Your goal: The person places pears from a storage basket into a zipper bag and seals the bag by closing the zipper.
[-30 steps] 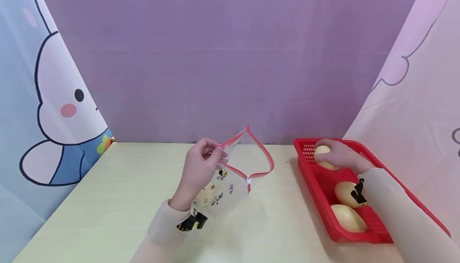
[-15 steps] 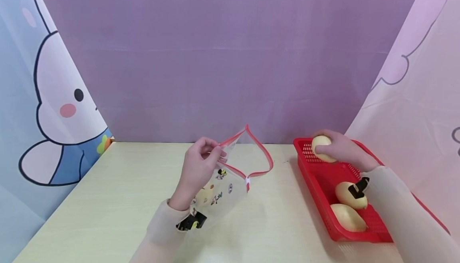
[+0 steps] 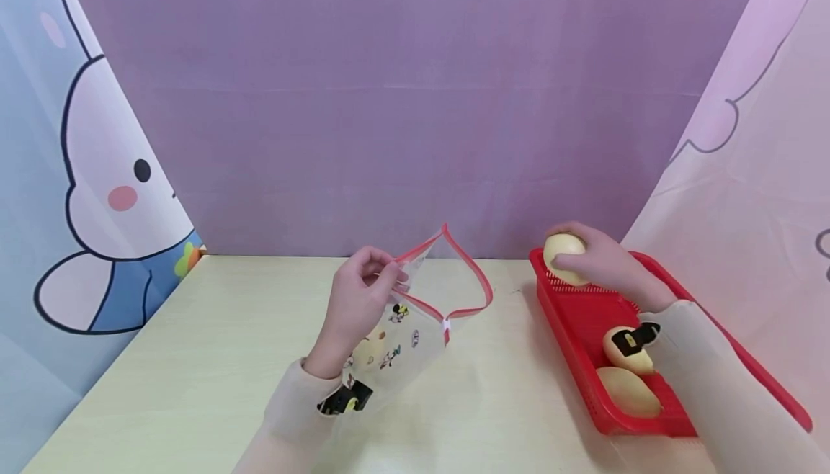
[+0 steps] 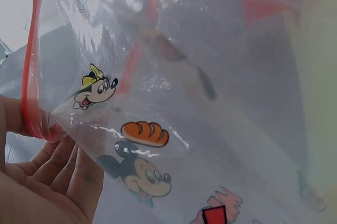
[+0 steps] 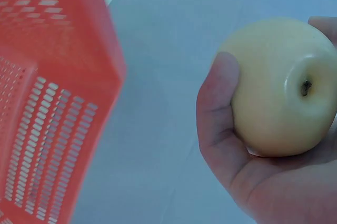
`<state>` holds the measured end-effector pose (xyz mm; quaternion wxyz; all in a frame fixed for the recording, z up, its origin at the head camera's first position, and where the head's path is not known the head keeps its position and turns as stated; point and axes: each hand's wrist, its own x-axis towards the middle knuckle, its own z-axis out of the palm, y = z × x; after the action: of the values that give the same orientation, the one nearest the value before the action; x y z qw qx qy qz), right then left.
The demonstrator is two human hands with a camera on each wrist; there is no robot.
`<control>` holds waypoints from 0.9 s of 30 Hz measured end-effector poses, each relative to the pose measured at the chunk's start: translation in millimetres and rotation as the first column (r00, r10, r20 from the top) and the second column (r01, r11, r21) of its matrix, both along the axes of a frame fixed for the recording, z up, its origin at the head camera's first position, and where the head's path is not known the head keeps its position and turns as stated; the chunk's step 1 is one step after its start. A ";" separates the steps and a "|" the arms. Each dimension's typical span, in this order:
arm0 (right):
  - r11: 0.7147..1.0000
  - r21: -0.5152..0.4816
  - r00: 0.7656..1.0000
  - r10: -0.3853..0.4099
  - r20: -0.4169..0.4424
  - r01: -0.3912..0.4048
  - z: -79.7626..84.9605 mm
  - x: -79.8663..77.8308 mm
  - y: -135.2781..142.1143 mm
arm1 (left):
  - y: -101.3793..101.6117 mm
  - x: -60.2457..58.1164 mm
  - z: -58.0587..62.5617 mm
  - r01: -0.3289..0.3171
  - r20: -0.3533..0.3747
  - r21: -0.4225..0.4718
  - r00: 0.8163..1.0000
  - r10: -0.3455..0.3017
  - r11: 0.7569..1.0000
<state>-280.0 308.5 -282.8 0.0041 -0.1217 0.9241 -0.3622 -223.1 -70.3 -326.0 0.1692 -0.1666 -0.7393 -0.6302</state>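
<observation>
My left hand [image 3: 366, 287] pinches the rim of a clear zip bag [image 3: 421, 344] with a red edge, a white slider and cartoon prints. Its mouth gapes to the right, and a pale yellow shape shows through the plastic near the wrist. In the left wrist view, fingers and thumb grip the red zip strip [image 4: 30, 66]. My right hand [image 3: 599, 261] holds a smooth, pale yellow round fruit [image 3: 563, 258] above the far end of the red basket [image 3: 570, 366]. The right wrist view shows the thumb curled along the fruit, whose dimpled end has a dark centre.
Inside the basket, a rounded yellow fruit [image 3: 638, 360] lies behind a longer one [image 3: 627, 392]; the right sleeve passes over the basket. The light wooden table [image 3: 214, 359] meets a purple backdrop [image 3: 415, 114], with printed cloths at both sides.
My right hand has lifted the fruit from inside the basket up and to the left, to above its far rim. The left hand and the bag have stayed almost still.
</observation>
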 end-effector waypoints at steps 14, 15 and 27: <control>1.000 -0.003 0.996 -0.002 -0.090 0.002 15.5 11.4 -32.9 | -0.6 -0.1 0.6 -0.007 -0.002 -0.005 1.000 0.007 1.000; 1.000 -0.007 0.996 0.002 -0.093 -0.002 16.2 12.1 -34.9 | -0.7 -0.3 0.5 -0.009 -0.004 -0.007 1.000 0.009 1.000; 0.997 -0.059 0.994 0.042 -0.096 -0.048 24.7 21.9 -56.8 | -0.7 -0.2 0.9 -0.006 -0.005 -0.001 1.000 0.006 1.000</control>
<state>-258.2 251.7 -258.2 -0.0354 -0.1597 0.9088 -0.3839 -223.3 -71.1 -325.0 0.1729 -0.1659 -0.7398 -0.6287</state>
